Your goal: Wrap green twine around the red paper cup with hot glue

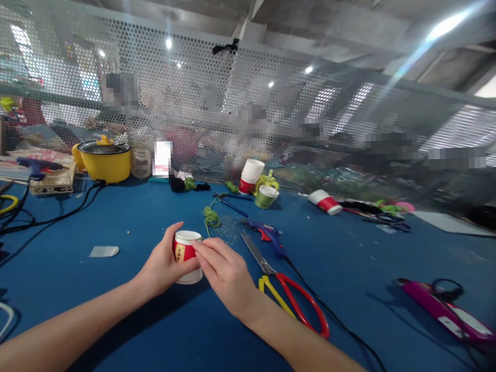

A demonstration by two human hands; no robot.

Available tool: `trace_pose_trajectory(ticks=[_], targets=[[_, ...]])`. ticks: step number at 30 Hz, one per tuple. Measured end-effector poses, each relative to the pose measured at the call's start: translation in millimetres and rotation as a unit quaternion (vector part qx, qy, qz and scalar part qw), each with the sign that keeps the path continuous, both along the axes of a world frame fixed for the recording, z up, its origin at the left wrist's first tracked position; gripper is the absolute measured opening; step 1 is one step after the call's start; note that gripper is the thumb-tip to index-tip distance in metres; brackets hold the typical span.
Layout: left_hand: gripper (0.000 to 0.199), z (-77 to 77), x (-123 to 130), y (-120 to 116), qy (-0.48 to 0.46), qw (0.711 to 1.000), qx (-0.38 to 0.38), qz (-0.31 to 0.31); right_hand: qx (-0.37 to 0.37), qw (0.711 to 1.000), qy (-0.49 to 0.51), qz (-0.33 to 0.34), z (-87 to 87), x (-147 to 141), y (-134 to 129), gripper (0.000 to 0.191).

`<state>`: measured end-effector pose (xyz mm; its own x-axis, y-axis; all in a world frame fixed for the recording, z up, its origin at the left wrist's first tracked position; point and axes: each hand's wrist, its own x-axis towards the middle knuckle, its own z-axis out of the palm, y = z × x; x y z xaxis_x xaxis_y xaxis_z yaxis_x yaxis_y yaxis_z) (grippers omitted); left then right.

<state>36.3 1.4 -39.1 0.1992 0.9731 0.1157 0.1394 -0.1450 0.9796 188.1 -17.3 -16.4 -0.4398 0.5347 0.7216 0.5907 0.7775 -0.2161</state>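
**Upright cup between two hands, touched from both sides**

A blue tabletop [176, 342] spreads beneath everything, with large scissors [269, 270] lying open to the right of the hands, blades pointing away. The red-and-white paper cup [183, 252] is directly in front of the person, left of the scissors, its long axis close to vertical and its mouth up. The left hand [157, 269] curves around its left side, holding it with the thumb across the near wall. The right hand [231, 272] comes in from the right, its fingertips bunched narrowly against the wall just below the rim (whether they pinch anything small, I cannot tell). Neither hand is nearer: both touch the cup. Just beyond it, slightly right, lies a small bundle of green yarn [211, 218], a strand trailing toward the right hand.
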Motion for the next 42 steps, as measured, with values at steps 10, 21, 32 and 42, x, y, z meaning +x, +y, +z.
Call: trace_pose_trajectory(ticks=[10,21,32,42], targets=[[0.081,4.2,-2.8,0.7,0.014,0.999,-0.03,0.007,-0.035,0.998,0.036,-0.026,2.2,4.1,3.4,0.022],[0.078,13.8,-5.9,-4.3,-0.151,0.972,-0.135,-0.122,-0.183,0.98,0.074,0.024,19.9,22.8,10.8,0.029],[0.086,16.6,-10.4,-3.0,-0.201,0.949,-0.164,-0.177,-0.393,0.918,0.047,0.036,25.6,38.5,19.3,0.032],[0.058,10.0,-8.6,6.5,-0.172,0.983,-0.055,0.02,-0.258,0.965,-0.036,0.018,27.3,21.0,3.6,0.016]])
